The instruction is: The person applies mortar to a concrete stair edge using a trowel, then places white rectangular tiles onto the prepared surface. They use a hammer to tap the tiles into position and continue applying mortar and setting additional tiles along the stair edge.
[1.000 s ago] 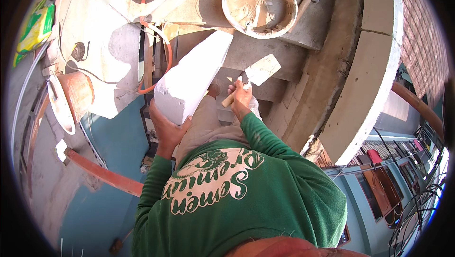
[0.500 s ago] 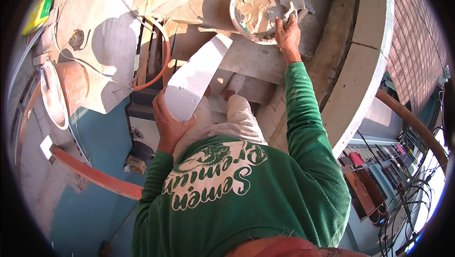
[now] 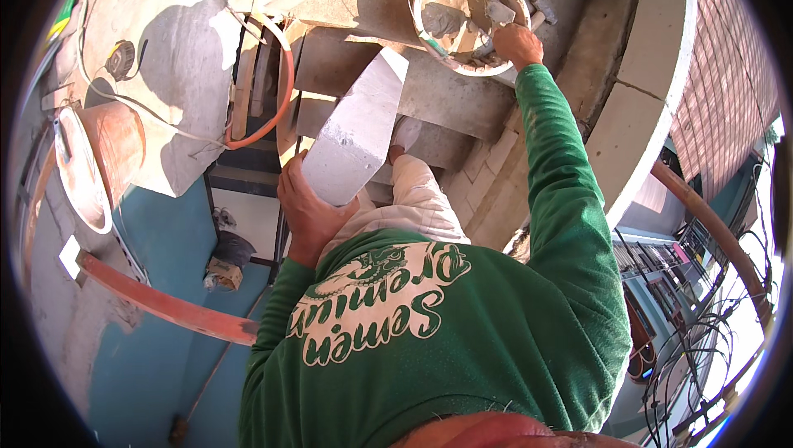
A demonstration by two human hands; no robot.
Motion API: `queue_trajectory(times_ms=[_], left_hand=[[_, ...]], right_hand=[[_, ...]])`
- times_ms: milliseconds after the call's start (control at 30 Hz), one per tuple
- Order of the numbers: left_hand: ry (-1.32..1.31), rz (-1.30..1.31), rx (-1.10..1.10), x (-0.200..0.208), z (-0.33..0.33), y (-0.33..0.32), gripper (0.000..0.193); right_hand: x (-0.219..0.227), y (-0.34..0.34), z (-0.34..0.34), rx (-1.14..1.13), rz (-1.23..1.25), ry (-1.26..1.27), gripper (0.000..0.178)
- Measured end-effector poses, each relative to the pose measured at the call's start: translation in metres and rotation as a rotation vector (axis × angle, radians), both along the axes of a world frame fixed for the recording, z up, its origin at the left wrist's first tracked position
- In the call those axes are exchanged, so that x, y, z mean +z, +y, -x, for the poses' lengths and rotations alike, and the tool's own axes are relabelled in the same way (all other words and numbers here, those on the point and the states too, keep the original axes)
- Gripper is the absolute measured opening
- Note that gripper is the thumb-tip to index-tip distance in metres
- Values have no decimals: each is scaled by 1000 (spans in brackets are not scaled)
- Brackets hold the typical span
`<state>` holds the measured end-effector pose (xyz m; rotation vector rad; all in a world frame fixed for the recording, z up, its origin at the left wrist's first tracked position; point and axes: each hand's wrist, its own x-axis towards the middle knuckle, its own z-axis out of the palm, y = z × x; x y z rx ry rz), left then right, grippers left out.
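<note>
My left hand (image 3: 307, 210) grips the near end of a long white block (image 3: 357, 128), which points away from me over my bent knee. My right hand (image 3: 518, 42) reaches far forward into a round white bucket (image 3: 429, 28) of grey mortar and holds a trowel (image 3: 494, 14) whose blade lies in the mortar. Both arms wear green sleeves.
The bucket stands on a grey concrete ledge (image 3: 462, 97). An orange hose (image 3: 277, 105) loops at the left. An orange bucket (image 3: 103, 151) sits at the far left, a curved white block wall (image 3: 652, 60) at the right. Far below lie a blue surface (image 3: 157, 233) and an orange beam (image 3: 165, 306).
My right hand went from beside the white block out to the mortar bucket and dipped the trowel in. The left hand kept its hold on the block.
</note>
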<state>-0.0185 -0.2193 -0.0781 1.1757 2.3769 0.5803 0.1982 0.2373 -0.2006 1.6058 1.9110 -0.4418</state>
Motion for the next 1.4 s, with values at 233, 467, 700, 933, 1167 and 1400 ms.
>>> queue_trajectory(times_ms=[233, 467, 700, 933, 1167, 1400], left_hand=[[-50, 16, 1, -5, 10, -25, 111], [-124, 67, 27, -3, 26, -50, 110], [-159, 95, 32, -4, 37, -63, 113], [-178, 124, 18, -2, 40, -68, 114], [-142, 105, -20, -9, 37, -75, 118], [-164, 134, 38, -13, 30, -95, 122]], right_hand=[[-53, -4, 24, -65, 303, 188, 42], [-46, -26, -6, -476, 399, 500, 45], [-33, -65, -70, -564, 349, 870, 45], [-3, -79, -58, -673, 247, 808, 49], [16, -124, -90, -568, 197, 836, 41], [-32, -234, -83, -531, 545, 901, 42]])
